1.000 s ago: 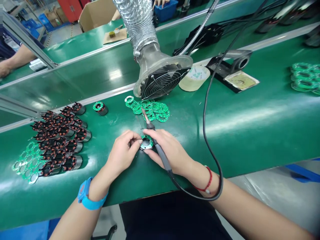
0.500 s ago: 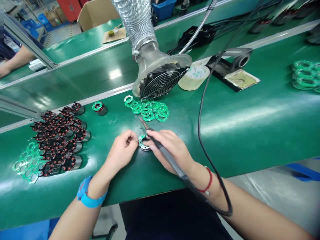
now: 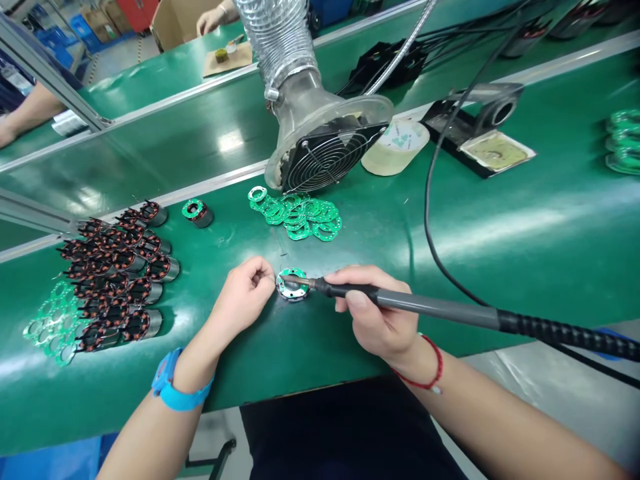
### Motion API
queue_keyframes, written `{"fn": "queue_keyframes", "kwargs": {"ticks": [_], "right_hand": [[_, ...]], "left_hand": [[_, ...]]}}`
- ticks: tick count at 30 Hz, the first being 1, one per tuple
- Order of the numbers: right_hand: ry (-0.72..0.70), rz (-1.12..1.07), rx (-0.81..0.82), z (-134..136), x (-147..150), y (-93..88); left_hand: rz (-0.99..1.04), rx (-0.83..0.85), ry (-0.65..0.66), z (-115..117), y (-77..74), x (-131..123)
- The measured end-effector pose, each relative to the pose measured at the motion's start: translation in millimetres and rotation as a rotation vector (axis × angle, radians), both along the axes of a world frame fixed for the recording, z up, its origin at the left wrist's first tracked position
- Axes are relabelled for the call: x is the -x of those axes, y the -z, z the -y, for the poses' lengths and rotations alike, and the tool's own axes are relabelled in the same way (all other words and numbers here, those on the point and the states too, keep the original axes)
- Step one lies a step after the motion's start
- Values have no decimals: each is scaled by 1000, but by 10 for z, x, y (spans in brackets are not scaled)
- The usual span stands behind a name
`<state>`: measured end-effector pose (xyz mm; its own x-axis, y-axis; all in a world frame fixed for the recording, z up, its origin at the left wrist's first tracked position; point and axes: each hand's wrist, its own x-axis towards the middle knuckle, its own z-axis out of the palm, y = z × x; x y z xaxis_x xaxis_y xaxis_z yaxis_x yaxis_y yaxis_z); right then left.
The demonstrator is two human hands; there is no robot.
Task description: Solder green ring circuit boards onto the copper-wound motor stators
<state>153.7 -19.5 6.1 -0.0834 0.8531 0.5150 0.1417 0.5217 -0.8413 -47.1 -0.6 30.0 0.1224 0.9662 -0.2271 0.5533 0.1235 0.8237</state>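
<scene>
In my right hand point(image 3: 383, 310) is a soldering iron point(image 3: 440, 308), gripped like a pen and pointing left. Its tip lies over a motor stator topped with a green ring-shaped circuit board point(image 3: 294, 291); whether it touches I cannot tell. My left hand point(image 3: 249, 290) is closed in a pinch at the stator's left side, and what the fingers hold is hidden. Behind the stator lies a loose pile of green ring boards point(image 3: 300, 217). Another stator with a board on top point(image 3: 199, 213) stands farther left.
Rows of copper-wound stators point(image 3: 125, 273) stand at left, beside more ring boards point(image 3: 53, 320). A fume extractor hood point(image 3: 325, 147) hangs over the back. Behind right are a tape roll point(image 3: 397, 147) and a soldering iron stand point(image 3: 480, 127). The iron's cable point(image 3: 427, 213) loops at right. Other people's hands point(image 3: 213, 20) show beyond.
My right hand has moved right and swung the iron from pointing away to pointing left, bringing its tip over the board. Its fingers have left the stator. Another person's hand has appeared at the back.
</scene>
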Motion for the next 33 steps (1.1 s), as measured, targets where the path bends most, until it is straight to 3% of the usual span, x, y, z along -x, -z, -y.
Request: {"fn": "queue_keyframes", "kwargs": {"ticks": [11,17,20,25,28,33], "right_hand": [[22,69,-49,-14,15,-57],[-208,463,-59,-96,134,-91],[-262,555,-65,-105,168,-47],[-134,538,-53,-131,129,9],[-118,510,-56,-152,87,5],[-135,580,-74,-141,109,-14]], "left_hand": [[-33,-32,20,-2,-25,-13],[-86,-86,38,-12,-56,-36],[-86,-69,48,6,-62,-23],[-32,43,176,61,-103,69],[-115,-1,255,74,-141,110],[-10,-96,147,78,-151,60]]}}
